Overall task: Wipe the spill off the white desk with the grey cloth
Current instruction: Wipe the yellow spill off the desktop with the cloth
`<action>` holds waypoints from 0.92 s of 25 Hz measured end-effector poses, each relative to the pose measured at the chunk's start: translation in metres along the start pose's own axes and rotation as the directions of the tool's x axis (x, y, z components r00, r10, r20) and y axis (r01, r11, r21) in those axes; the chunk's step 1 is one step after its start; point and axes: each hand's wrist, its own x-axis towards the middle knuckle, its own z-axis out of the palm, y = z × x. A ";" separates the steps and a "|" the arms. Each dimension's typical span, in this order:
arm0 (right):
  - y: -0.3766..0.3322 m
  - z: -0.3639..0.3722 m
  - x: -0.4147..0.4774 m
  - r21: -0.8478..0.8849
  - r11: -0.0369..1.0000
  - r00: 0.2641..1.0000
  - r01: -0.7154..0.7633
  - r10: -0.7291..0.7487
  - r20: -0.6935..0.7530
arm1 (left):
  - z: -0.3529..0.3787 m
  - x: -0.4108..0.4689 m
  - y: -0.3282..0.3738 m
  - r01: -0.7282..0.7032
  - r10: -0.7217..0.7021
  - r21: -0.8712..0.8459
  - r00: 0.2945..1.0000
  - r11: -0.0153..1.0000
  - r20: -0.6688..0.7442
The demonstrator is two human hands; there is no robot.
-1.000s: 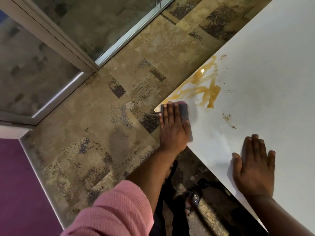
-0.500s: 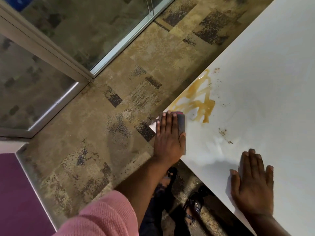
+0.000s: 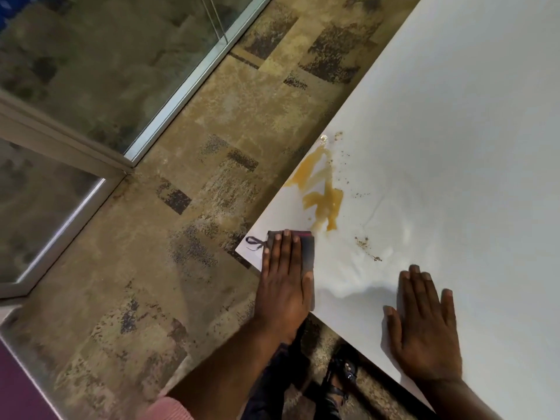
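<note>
Indoor light is falling moderately bright and warm. The white desk (image 3: 454, 116) is reading pale and slightly bluish, with a soft sheen near its front edge. A small glare spot is glinting at the far tip of the spill (image 3: 323, 189). The right hand (image 3: 424, 325) is casting a soft shadow to its left. Glass panels (image 3: 91, 56) are showing murky reflections. Wide-angle distortion is bending straight lines; fine detail is looking soft and smeared.

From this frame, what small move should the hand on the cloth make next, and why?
Probably push the left hand and the grey cloth under it forward into the spill. The cloth lies flat at the white desk corner, just short of the amber puddle, which is unwiped. The right hand rests flat on the desk, bracing.
</note>
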 end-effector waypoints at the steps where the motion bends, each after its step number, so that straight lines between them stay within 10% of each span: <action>1: 0.000 0.001 0.000 0.001 1.000 1.000 -0.004 0.004 0.001 | 0.000 0.001 -0.001 -0.015 0.015 0.003 1.000 1.000 0.002; 23: -0.009 -0.019 0.002 0.016 1.000 0.998 -0.018 0.016 0.064 | -0.002 0.074 0.064 -0.158 0.157 0.057 0.987 0.986 0.013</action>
